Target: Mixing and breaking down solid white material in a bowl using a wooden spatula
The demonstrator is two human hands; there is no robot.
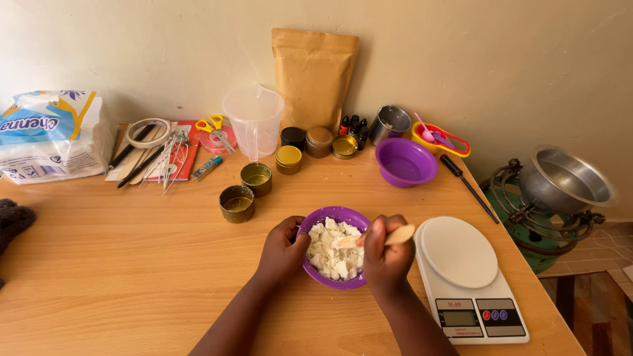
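A purple bowl (337, 214) full of white wax chunks (333, 252) sits on the wooden table (132, 277) near its front edge. My left hand (282, 254) grips the bowl's left rim. My right hand (386, 254) is closed on a flat wooden stick (399, 235) whose tip is dipped into the chunks. A white kitchen scale (465, 277) lies just right of the bowl.
Two open gold tins (237, 203) (256, 178) stand behind the bowl. Further back are a clear measuring jug (254, 122), a brown paper pouch (313, 76), small tins, dropper bottles, an empty purple bowl (405, 162), scissors, tape and wicks. A gas burner with a metal pot (567, 181) stands off the right edge.
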